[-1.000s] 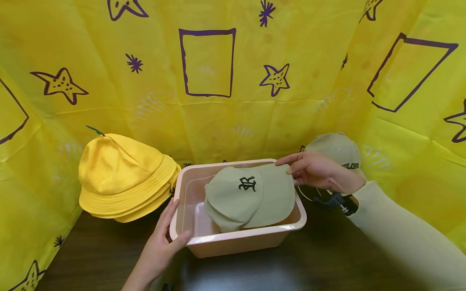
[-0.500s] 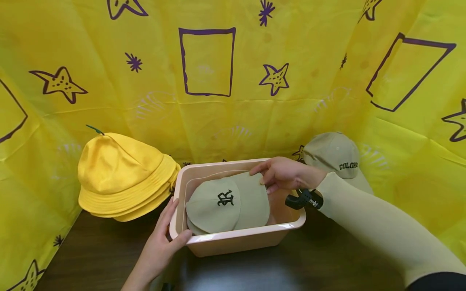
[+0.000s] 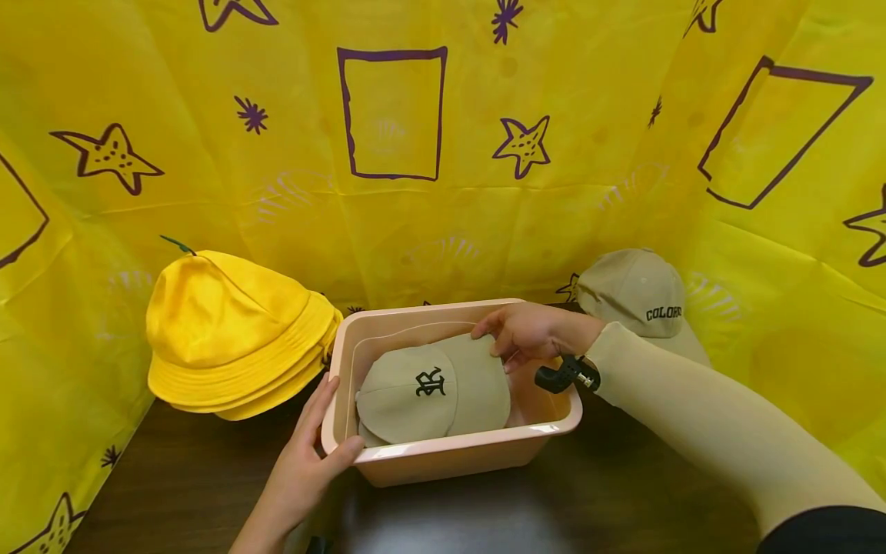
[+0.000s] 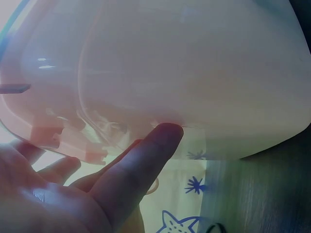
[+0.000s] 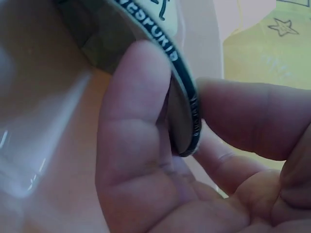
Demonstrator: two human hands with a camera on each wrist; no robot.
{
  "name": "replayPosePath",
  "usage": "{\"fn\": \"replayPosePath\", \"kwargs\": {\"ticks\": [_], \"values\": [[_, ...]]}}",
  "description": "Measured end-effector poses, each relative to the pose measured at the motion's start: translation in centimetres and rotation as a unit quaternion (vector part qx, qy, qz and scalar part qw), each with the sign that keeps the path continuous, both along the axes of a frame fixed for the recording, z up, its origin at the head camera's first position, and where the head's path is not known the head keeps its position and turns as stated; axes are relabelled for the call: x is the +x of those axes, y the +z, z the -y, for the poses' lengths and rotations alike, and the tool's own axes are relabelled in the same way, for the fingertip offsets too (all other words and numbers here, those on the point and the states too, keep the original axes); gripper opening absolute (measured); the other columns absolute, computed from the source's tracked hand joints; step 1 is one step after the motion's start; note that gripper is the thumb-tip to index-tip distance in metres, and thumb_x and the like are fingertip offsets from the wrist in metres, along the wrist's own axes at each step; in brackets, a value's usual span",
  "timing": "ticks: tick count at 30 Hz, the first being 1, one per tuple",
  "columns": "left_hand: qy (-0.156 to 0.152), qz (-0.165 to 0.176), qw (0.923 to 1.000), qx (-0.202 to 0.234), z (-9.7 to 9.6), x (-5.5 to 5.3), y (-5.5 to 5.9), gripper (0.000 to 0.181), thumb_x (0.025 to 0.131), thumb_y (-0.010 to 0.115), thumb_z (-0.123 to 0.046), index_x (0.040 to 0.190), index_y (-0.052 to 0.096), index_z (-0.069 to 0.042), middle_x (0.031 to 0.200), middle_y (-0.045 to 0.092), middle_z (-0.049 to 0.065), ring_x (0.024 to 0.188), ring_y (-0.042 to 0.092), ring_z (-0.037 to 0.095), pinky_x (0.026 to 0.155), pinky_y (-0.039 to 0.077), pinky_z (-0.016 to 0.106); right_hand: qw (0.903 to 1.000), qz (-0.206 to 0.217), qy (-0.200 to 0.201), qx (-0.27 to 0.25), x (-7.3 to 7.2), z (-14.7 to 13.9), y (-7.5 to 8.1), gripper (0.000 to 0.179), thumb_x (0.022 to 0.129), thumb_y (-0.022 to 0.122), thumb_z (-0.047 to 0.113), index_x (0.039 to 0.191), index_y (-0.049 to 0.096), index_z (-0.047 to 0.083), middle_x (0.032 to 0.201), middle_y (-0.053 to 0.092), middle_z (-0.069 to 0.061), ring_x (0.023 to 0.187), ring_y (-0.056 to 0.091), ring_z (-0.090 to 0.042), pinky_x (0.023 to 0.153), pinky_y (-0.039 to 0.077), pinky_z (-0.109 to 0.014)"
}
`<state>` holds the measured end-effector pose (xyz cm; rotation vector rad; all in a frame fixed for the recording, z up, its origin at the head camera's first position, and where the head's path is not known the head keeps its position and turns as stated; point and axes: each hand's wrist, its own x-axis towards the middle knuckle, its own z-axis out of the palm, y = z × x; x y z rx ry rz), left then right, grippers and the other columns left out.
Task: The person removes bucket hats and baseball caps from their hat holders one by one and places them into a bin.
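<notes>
A beige baseball cap (image 3: 408,396) with a black letter emblem lies tilted inside the pale pink plastic bin (image 3: 457,445), its crown to the left. My right hand (image 3: 529,331) pinches the cap's brim between thumb and fingers; in the right wrist view the brim's dark, lettered edge (image 5: 182,68) shows between them. My left hand (image 3: 304,454) holds the bin's front left corner, thumb at the front rim and fingers along the left side. In the left wrist view the thumb (image 4: 146,165) presses the bin's outer wall. The bin's floor under the cap is hidden.
A stack of yellow bucket hats (image 3: 228,338) stands left of the bin. Another beige cap (image 3: 640,296) with dark lettering sits behind my right forearm. A yellow patterned cloth (image 3: 394,231) rises behind and at both sides of the dark wooden table (image 3: 187,477).
My right hand has moved left and lowered the cap deeper into the bin, with little movement in the last half second. The left hand has stayed at the bin's corner.
</notes>
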<state>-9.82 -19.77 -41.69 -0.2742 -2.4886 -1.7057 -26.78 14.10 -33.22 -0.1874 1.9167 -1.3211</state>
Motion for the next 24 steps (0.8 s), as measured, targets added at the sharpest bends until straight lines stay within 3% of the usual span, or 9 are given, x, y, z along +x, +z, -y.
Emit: {"fn": "replayPosePath", "kwargs": {"ticks": [11,18,24], "values": [[-0.007,0.002,0.9999,0.013,-0.08,-0.03,0.04,0.082,0.09,0.074,-0.013,0.158,0.029,-0.022,0.164,0.012,0.005,0.137,0.033,0.038,0.091,0.04,0.014,0.9982,-0.032,-0.018,0.047,0.25,-0.23,-0.17,0.045,0.089,0.055,-0.011,0.134,0.051,-0.006,0.115,0.061,-0.019,0.085,0.064,-0.03,0.07,0.057,-0.041],[-0.006,0.004,1.0,0.006,-0.06,-0.03,0.03,0.083,0.09,0.074,-0.014,0.159,0.028,-0.023,0.164,0.011,0.005,0.138,0.029,0.037,0.092,0.039,0.014,0.9963,-0.045,-0.016,0.071,0.29,-0.3,-0.09,0.053,0.087,0.061,-0.01,0.138,0.049,-0.004,0.116,0.06,-0.019,0.09,0.066,-0.032,0.072,0.058,-0.043],[-0.002,0.004,1.0,0.0,-0.09,-0.02,0.1,0.083,0.09,0.074,-0.014,0.159,0.028,-0.024,0.164,0.012,0.004,0.139,0.028,0.037,0.092,0.038,0.013,0.9955,-0.055,-0.016,0.076,0.44,-0.43,-0.04,0.058,0.086,0.062,-0.009,0.141,0.046,-0.005,0.131,0.053,-0.021,0.094,0.065,-0.033,0.075,0.057,-0.044]]}}
